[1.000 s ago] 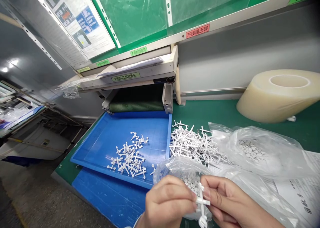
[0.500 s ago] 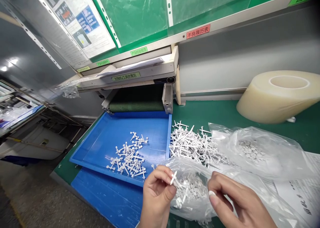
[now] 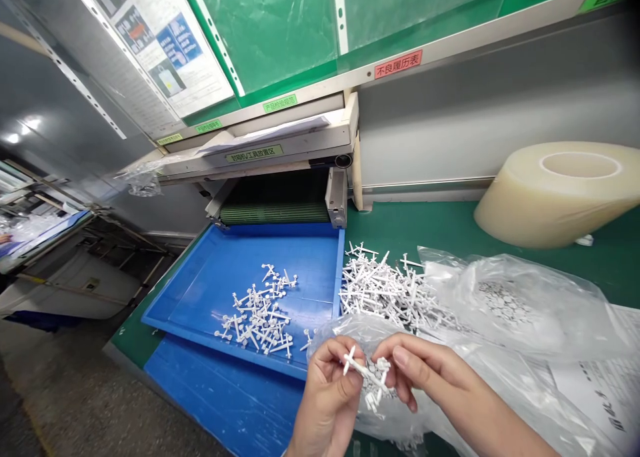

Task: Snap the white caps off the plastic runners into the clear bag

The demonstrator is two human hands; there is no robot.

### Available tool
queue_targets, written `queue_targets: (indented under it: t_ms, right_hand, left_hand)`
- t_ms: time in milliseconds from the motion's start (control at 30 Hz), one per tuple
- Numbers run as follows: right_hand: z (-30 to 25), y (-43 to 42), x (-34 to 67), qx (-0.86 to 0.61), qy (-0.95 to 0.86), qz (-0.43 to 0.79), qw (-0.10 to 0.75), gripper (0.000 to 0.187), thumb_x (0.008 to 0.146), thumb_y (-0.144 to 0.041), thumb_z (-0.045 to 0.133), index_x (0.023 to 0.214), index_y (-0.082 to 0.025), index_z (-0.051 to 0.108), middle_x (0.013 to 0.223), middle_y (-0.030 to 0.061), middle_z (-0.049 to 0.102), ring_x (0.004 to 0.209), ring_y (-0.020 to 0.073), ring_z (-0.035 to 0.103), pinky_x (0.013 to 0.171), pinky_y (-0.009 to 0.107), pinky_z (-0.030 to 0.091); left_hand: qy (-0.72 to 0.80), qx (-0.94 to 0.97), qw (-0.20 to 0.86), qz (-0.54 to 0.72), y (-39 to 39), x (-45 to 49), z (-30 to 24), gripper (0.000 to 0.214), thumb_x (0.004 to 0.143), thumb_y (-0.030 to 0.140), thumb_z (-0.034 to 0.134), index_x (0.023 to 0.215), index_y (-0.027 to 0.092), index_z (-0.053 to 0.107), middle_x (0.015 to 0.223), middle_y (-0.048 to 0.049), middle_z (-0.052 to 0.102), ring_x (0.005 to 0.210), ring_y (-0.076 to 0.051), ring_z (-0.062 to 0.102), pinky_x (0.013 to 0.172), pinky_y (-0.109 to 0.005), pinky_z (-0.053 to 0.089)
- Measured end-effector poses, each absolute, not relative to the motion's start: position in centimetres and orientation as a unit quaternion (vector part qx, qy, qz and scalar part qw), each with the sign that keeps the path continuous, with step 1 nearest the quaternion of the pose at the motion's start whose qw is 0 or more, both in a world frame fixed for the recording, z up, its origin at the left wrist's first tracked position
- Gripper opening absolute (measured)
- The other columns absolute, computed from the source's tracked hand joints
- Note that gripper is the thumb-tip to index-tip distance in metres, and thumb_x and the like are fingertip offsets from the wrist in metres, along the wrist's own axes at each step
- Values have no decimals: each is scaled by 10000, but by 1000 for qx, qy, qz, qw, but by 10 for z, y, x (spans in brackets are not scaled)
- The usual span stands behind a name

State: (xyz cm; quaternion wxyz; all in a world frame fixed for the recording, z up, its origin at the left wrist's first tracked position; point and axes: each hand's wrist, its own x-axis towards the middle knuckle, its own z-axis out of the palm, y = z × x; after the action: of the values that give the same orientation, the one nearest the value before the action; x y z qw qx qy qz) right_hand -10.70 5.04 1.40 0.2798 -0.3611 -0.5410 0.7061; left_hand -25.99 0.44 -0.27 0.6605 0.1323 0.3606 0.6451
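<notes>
My left hand (image 3: 334, 387) pinches a white plastic cross-shaped part (image 3: 361, 369) between thumb and fingers. It has thin arms, with small round pieces at some ends. My right hand (image 3: 417, 370) is closed at the part's right-hand end, its fingertips on a small white disc (image 3: 384, 363) there. Below both hands lies an open clear plastic bag (image 3: 340, 328) of small whitish discs, partly hidden by the fingers. A blue tray (image 3: 200, 263) to the left holds a pile of similar white parts with round ends (image 3: 260, 317). Beside it is a heap of thin white plastic sticks (image 3: 385, 283).
Another clear bag (image 3: 560, 297) with small discs lies at the right, over printed paper (image 3: 595, 390). Behind it stands a big roll of clear film (image 3: 525, 203) on the green table (image 3: 415, 220). A small conveyor (image 3: 280, 200) ends above the tray's back edge.
My right hand has moved left from beside the bag, bringing a small white disc to the part in my left hand. My left hand has shifted slightly right.
</notes>
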Motion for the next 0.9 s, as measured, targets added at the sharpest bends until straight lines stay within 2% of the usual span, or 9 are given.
queue_targets:
  t_ms: [100, 233, 400, 533, 600, 700, 800, 833, 900]
  right_hand:
    - [19, 49, -109, -317, -393, 818, 275, 346, 779, -499, 689, 749, -164, 609, 586, -50, 507, 482, 73, 419, 487, 184, 358]
    - [20, 40, -114, -275, -184, 916, 225, 320, 719, -366, 784, 630, -144, 571, 529, -59, 435, 437, 31, 266, 429, 133, 235]
    - [17, 36, -116, -253, -122, 939, 200, 227, 780, -285, 744, 697, -132, 598, 584, -41, 449, 472, 31, 302, 448, 115, 256]
    - [7, 38, -117, -299, -227, 888, 267, 398, 726, -450, 764, 620, -166, 505, 503, -77, 433, 406, 26, 292, 401, 132, 271]
    - [4, 37, -117, -352, -314, 822, 319, 420, 709, -514, 747, 619, -177, 514, 514, -70, 460, 411, 45, 362, 404, 152, 316]
    - [3, 31, -115, -462, -481, 635, 390, 293, 770, -457, 689, 656, -200, 605, 590, -29, 539, 516, 114, 493, 499, 220, 405]
    - [6, 26, -113, -515, -553, 487, 437, 172, 798, -370, 643, 691, -237, 637, 654, -5, 598, 629, 171, 542, 605, 269, 422]
    - [6, 27, -112, -518, -547, 486, 442, 175, 805, -373, 631, 693, -240, 626, 653, -5, 595, 631, 175, 540, 607, 274, 426]
    - [4, 30, -111, -496, -493, 568, 434, 220, 839, -410, 585, 707, -234, 586, 650, -8, 566, 599, 168, 525, 560, 271, 437]
  left_hand:
    - [346, 144, 674, 637, 5, -259, -6, 259, 552, 160, 879, 612, 153, 627, 687, 28, 584, 571, -64, 491, 563, -169, 401]
    - [323, 184, 671, 641, 6, -259, -10, 236, 570, 159, 868, 585, 184, 634, 648, 28, 555, 566, -84, 494, 514, -169, 396]
    - [296, 192, 675, 648, 8, -261, -10, 214, 601, 128, 850, 602, 163, 639, 628, 32, 558, 568, -71, 511, 522, -152, 407]
    - [332, 193, 639, 667, 8, -257, -10, 206, 604, 155, 853, 591, 166, 648, 635, 31, 566, 577, -72, 501, 557, -155, 420]
    - [366, 186, 601, 686, 7, -251, -10, 201, 601, 170, 856, 590, 172, 655, 641, 32, 566, 584, -73, 494, 585, -158, 426]
    - [407, 174, 548, 710, 5, -243, -10, 205, 576, 184, 867, 574, 173, 662, 645, 31, 566, 610, -79, 508, 611, -154, 434]
    - [437, 177, 508, 721, 5, -237, -11, 205, 562, 198, 873, 558, 176, 669, 665, 29, 586, 641, -79, 535, 634, -140, 448]
    - [450, 186, 490, 724, 6, -237, -12, 197, 572, 205, 868, 565, 180, 673, 683, 26, 598, 659, -80, 546, 645, -135, 453]
    - [474, 224, 447, 725, 6, -238, -14, 166, 616, 213, 844, 595, 193, 681, 724, 21, 620, 708, -87, 570, 666, -130, 465]
